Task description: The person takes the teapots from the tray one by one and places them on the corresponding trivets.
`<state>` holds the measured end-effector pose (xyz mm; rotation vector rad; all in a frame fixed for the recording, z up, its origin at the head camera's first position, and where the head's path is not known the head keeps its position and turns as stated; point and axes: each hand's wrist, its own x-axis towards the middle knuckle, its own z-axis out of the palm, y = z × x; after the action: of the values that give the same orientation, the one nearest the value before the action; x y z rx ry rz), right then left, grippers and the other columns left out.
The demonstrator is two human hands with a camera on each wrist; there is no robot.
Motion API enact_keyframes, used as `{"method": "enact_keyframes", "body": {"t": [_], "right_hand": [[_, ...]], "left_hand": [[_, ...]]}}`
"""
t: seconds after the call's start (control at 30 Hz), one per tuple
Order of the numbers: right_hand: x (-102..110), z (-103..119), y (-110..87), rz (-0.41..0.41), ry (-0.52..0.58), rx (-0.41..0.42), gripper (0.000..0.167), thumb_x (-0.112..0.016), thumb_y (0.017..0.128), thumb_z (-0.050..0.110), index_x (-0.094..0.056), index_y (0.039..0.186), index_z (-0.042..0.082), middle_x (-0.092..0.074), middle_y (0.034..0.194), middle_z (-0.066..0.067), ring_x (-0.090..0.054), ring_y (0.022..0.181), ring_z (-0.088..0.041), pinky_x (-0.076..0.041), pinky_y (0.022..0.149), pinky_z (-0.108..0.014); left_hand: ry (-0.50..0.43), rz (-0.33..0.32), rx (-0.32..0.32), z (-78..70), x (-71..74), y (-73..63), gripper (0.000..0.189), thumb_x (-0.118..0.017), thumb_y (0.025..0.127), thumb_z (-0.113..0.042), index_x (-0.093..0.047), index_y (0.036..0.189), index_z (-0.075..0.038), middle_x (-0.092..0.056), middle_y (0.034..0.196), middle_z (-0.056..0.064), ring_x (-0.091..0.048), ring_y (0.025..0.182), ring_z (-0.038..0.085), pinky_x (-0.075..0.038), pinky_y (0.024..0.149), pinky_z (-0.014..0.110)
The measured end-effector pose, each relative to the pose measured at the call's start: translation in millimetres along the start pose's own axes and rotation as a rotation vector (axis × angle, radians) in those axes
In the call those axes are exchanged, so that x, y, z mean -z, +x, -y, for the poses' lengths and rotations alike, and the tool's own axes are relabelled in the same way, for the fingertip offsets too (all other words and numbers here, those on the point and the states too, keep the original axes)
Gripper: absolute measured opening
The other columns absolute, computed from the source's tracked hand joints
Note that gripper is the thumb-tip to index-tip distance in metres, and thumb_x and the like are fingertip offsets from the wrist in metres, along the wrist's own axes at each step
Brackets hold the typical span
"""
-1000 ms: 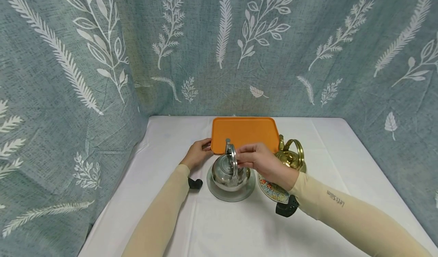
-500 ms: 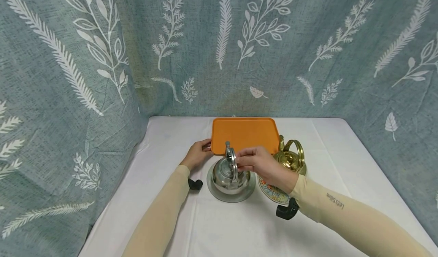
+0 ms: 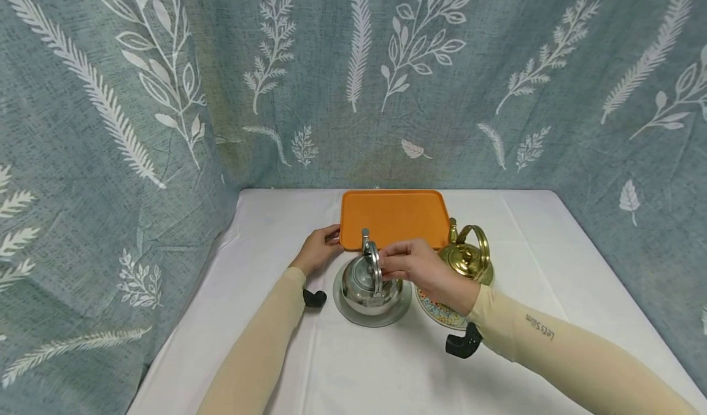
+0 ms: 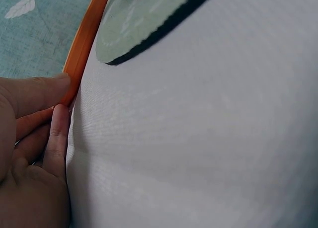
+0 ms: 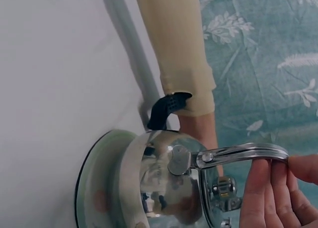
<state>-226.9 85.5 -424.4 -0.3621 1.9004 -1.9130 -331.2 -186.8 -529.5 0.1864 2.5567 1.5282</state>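
Observation:
A silver kettle [image 3: 361, 286] sits over a round grey-green mat [image 3: 371, 321] in the head view, upright with its spout pointing away. My right hand [image 3: 422, 267] pinches the top of its arched handle between thumb and fingers. The right wrist view shows the fingers [image 5: 261, 198] under the handle [image 5: 243, 153] and the kettle's base close over the mat [image 5: 94, 188]. My left hand [image 3: 319, 249] grips the near left corner of an orange tray [image 3: 394, 215]. Thumb and fingers pinch the tray's rim [image 4: 82, 54] in the left wrist view.
To the right, a brass-coloured kettle [image 3: 466, 258] stands beside the tray's near right corner. A colourful patterned round mat [image 3: 442, 312] lies partly hidden under my right wrist. White cloth [image 3: 359, 372] covers the table, and a leaf-print curtain [image 3: 331, 83] hangs around it.
My right hand has lowered the silver kettle slightly toward the round mat, then it stays nearly still. The left hand keeps its hold on the tray corner.

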Motion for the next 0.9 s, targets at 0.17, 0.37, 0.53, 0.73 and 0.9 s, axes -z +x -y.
{"method": "enact_keyframes", "body": {"t": [0.17, 0.37, 0.53, 0.73, 0.9], "right_hand": [[-0.5, -0.6, -0.3, -0.008, 0.0, 0.002, 0.026, -0.067, 0.102, -0.003, -0.068, 0.121, -0.02, -0.076, 0.106, -0.015, -0.076, 0.092, -0.022, -0.066, 0.092, -0.039], [2.2, 0.6, 0.6, -0.026, -0.021, 0.001, 0.031, -0.068, 0.103, 0.002, -0.067, 0.125, -0.019, -0.075, 0.109, -0.016, -0.076, 0.092, -0.023, -0.065, 0.094, -0.041], [8.5, 6.8, 0.2, -0.051, -0.069, 0.019, 0.033, -0.065, 0.107, 0.01, -0.069, 0.127, -0.015, -0.075, 0.114, -0.019, -0.076, 0.1, -0.027, -0.063, 0.098, -0.044], [16.3, 17.3, -1.1, -0.052, -0.025, 0.05, 0.032, -0.061, 0.11, 0.012, -0.068, 0.129, -0.012, -0.073, 0.119, -0.023, -0.074, 0.109, -0.034, -0.06, 0.104, -0.046], [22.8, 38.1, -2.7, -0.052, 0.089, 0.085, 0.032, -0.061, 0.111, 0.013, -0.066, 0.13, -0.013, -0.074, 0.117, -0.021, -0.075, 0.106, -0.029, -0.056, 0.109, -0.051]], "left_hand": [[-0.008, 0.008, -0.006, -1.0, 0.1, -1.0, 0.066, -0.071, 0.103, 0.002, -0.045, 0.163, 0.002, -0.053, 0.157, 0.025, -0.061, 0.138, 0.035, -0.052, 0.114, 0.04], [-0.005, 0.015, -0.003, 1.4, 0.0, 1.1, 0.066, -0.071, 0.103, 0.001, -0.045, 0.163, 0.002, -0.054, 0.157, 0.025, -0.06, 0.139, 0.035, -0.052, 0.114, 0.04], [-0.013, 0.017, -0.021, 1.4, -0.1, 3.2, 0.067, -0.071, 0.102, 0.004, -0.044, 0.163, 0.004, -0.053, 0.157, 0.026, -0.059, 0.14, 0.036, -0.052, 0.115, 0.04], [0.001, 0.01, -0.029, 4.5, -1.5, 0.9, 0.066, -0.071, 0.102, 0.002, -0.043, 0.163, 0.005, -0.053, 0.158, 0.027, -0.059, 0.139, 0.037, -0.051, 0.116, 0.041], [0.021, -0.004, -0.034, 4.1, 7.6, -9.0, 0.058, -0.064, 0.109, -0.008, -0.044, 0.163, 0.004, -0.054, 0.156, 0.028, -0.058, 0.139, 0.041, -0.049, 0.117, 0.05]]}}
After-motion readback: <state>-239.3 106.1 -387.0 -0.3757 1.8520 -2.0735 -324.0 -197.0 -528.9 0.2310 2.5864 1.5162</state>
